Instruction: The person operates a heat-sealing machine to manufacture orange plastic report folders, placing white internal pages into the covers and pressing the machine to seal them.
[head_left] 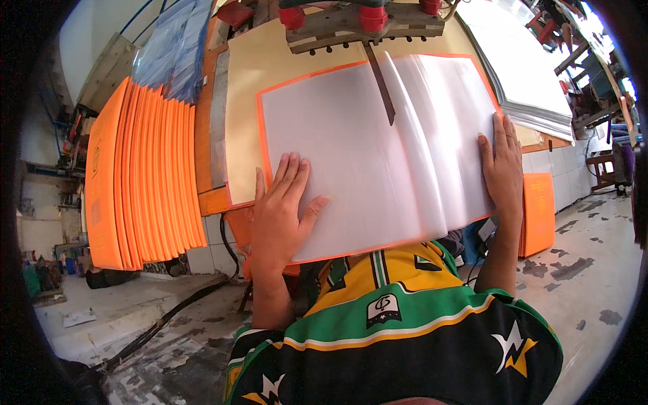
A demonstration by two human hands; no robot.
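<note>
An opened orange folder (317,162) with clear plastic sleeves lies in front of me, its near edge reaching over the table's front side. My left hand (280,212) rests on its lower left part, fingers stretched and thumb apart. Along the right edge lies my right hand (501,158), fingers straight and thumb spread toward the sleeves. Some sleeves (422,135) stand up in a curve beside the fold. A thin dark metal strip (381,84) comes down over the folder near its fold, below a machine head (364,27) with red parts.
To the left, a row of orange folders (145,182) hangs together beside bluish plastic sheets (172,50). A stack of white sheets (516,61) lies at the far right. More orange folders (538,212) stand low on the right. A dark cable (175,310) runs across the floor.
</note>
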